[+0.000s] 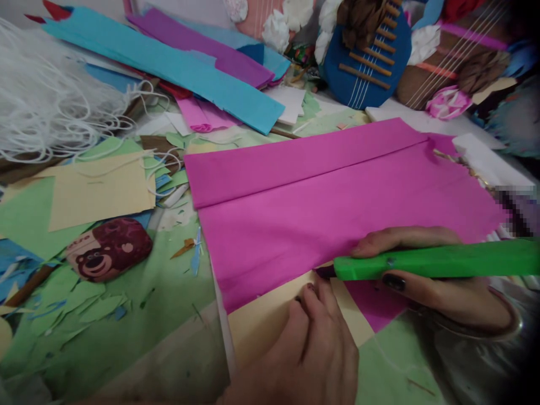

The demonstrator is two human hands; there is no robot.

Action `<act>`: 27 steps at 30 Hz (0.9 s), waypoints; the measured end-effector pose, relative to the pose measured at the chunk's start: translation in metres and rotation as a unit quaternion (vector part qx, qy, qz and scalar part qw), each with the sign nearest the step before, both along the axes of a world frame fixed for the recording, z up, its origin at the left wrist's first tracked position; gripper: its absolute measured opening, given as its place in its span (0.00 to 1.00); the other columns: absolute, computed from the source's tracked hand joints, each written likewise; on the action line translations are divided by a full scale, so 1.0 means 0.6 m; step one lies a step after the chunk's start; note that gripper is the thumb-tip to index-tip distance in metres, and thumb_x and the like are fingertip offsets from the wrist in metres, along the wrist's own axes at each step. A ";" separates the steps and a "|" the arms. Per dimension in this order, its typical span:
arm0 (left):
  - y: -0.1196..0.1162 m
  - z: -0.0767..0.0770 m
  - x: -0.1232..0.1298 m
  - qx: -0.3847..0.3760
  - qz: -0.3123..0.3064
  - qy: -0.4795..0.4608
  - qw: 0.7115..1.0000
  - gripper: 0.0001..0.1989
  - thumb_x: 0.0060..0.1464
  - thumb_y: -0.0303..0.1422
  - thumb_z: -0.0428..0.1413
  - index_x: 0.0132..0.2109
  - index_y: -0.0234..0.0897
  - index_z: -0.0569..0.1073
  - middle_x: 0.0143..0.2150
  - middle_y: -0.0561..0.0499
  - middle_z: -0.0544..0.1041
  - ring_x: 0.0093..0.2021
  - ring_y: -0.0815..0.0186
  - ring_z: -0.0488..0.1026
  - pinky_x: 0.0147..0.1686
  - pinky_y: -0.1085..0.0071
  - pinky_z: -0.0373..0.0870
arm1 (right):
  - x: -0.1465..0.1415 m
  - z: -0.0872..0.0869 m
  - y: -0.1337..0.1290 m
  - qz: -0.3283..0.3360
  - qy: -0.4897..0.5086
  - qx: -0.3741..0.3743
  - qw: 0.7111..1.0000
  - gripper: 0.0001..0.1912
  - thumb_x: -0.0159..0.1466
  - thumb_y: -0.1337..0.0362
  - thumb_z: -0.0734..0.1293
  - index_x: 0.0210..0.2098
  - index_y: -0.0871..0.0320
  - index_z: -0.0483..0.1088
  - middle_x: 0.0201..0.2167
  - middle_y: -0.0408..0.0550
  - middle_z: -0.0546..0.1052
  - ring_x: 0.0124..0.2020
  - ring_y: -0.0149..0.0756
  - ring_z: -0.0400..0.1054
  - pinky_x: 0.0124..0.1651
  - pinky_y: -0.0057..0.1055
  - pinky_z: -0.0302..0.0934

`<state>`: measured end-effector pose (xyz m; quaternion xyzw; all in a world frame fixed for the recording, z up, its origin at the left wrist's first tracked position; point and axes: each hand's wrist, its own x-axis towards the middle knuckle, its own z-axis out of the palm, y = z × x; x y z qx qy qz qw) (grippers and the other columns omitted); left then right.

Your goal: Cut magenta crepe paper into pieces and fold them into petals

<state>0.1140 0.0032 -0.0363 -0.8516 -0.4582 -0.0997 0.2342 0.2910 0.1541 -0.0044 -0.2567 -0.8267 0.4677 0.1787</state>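
My right hand (455, 287) is wrapped around a bright green craft knife (442, 260), which lies sideways with its short dark tip pointing left. That tip touches the top edge of a cream card (257, 332), close to my left fingertips. With bent fingers held together, my left hand (312, 349) presses the card down. Under the card spreads a large pink paper sheet (304, 219), with a fold along its far side; a pink corner also shows below the card at the right. My left thumb is mostly hidden.
At the left lie a cream card stack (103, 188), a bear-print case (110, 250), green scraps (80, 309) and tangled white cord (54, 101). Behind are folded blue paper (169, 64), purple paper (202, 45) and a round blue craft piece with sticks (337, 73).
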 end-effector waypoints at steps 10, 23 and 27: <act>0.002 -0.003 0.001 0.011 0.006 -0.003 1.000 0.17 0.58 0.33 0.47 0.47 0.24 0.72 0.46 0.38 0.77 0.45 0.56 0.72 0.40 0.64 0.67 | 0.004 -0.006 0.003 -0.008 0.015 -0.012 1.000 0.13 0.58 0.66 0.67 0.43 0.48 0.74 0.35 0.42 0.80 0.32 0.32 0.75 0.31 0.18 0.69; 0.003 -0.001 0.001 0.015 -0.001 -0.009 1.000 0.17 0.57 0.32 0.47 0.46 0.24 0.73 0.47 0.39 0.77 0.44 0.56 0.73 0.38 0.65 0.67 | 0.005 -0.013 0.000 -0.051 0.034 -0.045 0.997 0.11 0.57 0.64 0.68 0.41 0.49 0.75 0.32 0.44 0.80 0.27 0.31 0.72 0.24 0.19 0.63; 0.004 -0.001 -0.001 0.013 -0.009 -0.005 1.000 0.17 0.57 0.32 0.47 0.46 0.25 0.73 0.46 0.40 0.77 0.43 0.57 0.73 0.38 0.66 0.67 | 0.005 -0.010 0.001 -0.046 0.029 -0.036 0.998 0.11 0.57 0.64 0.68 0.40 0.49 0.75 0.34 0.45 0.80 0.30 0.34 0.73 0.26 0.21 0.65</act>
